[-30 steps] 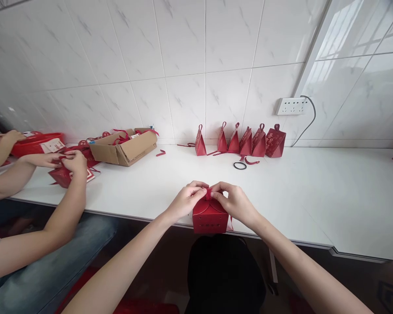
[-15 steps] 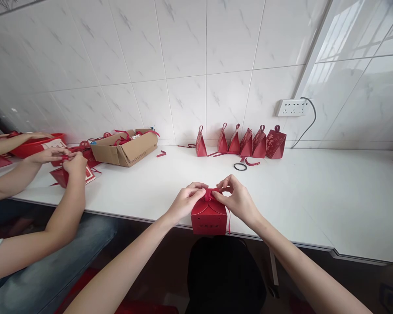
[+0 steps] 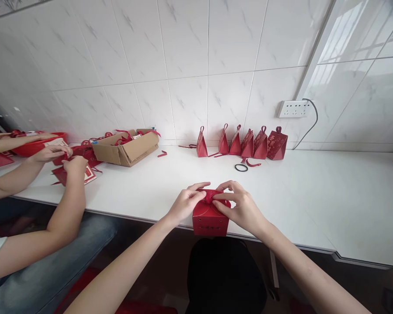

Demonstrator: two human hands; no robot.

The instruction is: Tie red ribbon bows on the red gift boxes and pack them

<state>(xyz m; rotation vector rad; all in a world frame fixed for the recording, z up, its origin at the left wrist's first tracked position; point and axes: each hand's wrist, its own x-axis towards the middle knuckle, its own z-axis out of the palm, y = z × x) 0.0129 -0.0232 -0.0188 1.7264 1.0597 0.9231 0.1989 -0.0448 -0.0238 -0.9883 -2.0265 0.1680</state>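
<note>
A red gift box [image 3: 211, 222] stands at the front edge of the white table, with small holes and dark lettering on its near face. On its top sits a red ribbon [image 3: 209, 196], bunched into a knot or bow. My left hand [image 3: 186, 201] pinches the ribbon's left side between thumb and fingers. From the right, my right hand [image 3: 239, 199] grips the ribbon with thumb and fingers close to the knot. Parts of the ribbon are hidden behind my fingers.
Several red triangular boxes [image 3: 247, 145] stand along the wall. Nearer lie a black ring [image 3: 241, 167] and a ribbon scrap [image 3: 253, 164]. A cardboard box [image 3: 131, 150] of ribbons is left of centre. Beyond it, a co-worker's hands [image 3: 75, 163] handle another red box.
My right hand has shifted its fingers on the ribbon, with the index finger now reaching to the knot. The ribbon tail hanging at the box's right side no longer shows.
</note>
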